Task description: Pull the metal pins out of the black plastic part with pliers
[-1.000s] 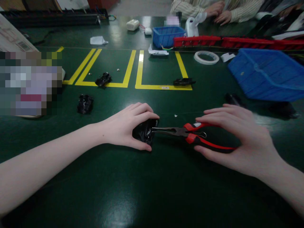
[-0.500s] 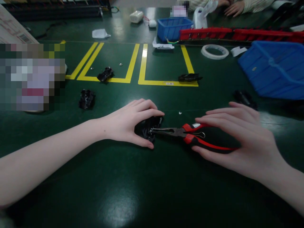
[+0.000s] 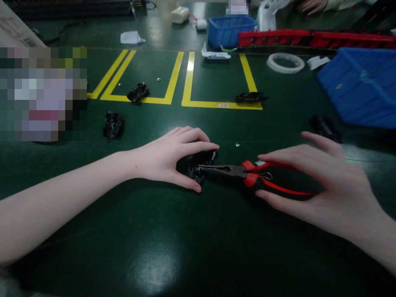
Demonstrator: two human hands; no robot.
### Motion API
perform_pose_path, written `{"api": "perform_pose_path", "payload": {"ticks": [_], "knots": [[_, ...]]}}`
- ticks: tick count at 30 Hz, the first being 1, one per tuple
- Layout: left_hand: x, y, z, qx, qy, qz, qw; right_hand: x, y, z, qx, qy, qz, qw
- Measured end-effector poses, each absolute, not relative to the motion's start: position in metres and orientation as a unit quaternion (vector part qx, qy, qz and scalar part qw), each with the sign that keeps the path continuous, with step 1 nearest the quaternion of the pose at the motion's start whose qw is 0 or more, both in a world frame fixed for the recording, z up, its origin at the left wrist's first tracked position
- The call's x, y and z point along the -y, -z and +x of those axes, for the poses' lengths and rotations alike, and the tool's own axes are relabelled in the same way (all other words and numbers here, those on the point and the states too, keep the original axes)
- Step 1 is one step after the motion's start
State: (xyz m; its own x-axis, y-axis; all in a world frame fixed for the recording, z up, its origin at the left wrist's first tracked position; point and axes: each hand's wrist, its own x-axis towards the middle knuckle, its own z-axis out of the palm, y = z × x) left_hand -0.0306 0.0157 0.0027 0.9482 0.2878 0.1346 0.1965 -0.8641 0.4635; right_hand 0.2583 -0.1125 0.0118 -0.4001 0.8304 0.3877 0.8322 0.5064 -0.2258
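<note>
On the dark green tabletop [image 3: 148, 231], a small black plastic part [image 3: 194, 167] lies between the thumb and fingers of my left hand [image 3: 173, 159]. The hand is closed around it and hides some of its shape. My right hand [image 3: 321, 181] grips red-and-black needle-nose pliers [image 3: 262, 175] by the handles. The pliers' narrow jaws reach left, and their tips touch the black part at a small shiny metal spot. Whether the tips pinch anything there is too small to tell.
Similar black parts lie on the table [image 3: 113, 125], near yellow tape lines [image 3: 222, 105]. A blue bin [image 3: 365, 86], a tape roll [image 3: 285, 63], a red strip [image 3: 275, 38] and a smaller blue basket [image 3: 230, 33] stand farther back. Another person's hand [image 3: 312, 5] shows at the top.
The view has shifted slightly, so the background sits a little higher. Both hands keep their grips, and the pliers' tips stay at the black part.
</note>
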Motion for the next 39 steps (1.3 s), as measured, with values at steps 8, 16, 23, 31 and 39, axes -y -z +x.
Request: {"api": "perform_pose_path", "payload": {"ticks": [8, 16, 23, 31, 39], "knots": [[-0.0154, -0.0035, -0.0303, -0.120, -0.103, 0.959, 0.236, 0.1146, -0.0111, 0.2569, 0.834, 0.004, -0.504, 0.223], [-0.0160, -0.0031, -0.0300, -0.117, -0.107, 0.959, 0.234, 0.1158, -0.0112, 0.2560, 0.831, -0.004, -0.507, 0.231], [-0.0160, -0.0039, -0.0299, -0.124, -0.103, 0.957, 0.241, 0.1152, -0.0116, 0.2552, 0.834, -0.010, -0.503, 0.227], [-0.0159, -0.0033, -0.0298, -0.129, -0.100, 0.957, 0.241, 0.1163, -0.0126, 0.2530, 0.832, -0.019, -0.509, 0.220], [-0.0159, -0.0036, -0.0289, -0.132, -0.101, 0.956, 0.241, 0.1187, -0.0111, 0.2555, 0.850, 0.008, -0.487, 0.203]]}}
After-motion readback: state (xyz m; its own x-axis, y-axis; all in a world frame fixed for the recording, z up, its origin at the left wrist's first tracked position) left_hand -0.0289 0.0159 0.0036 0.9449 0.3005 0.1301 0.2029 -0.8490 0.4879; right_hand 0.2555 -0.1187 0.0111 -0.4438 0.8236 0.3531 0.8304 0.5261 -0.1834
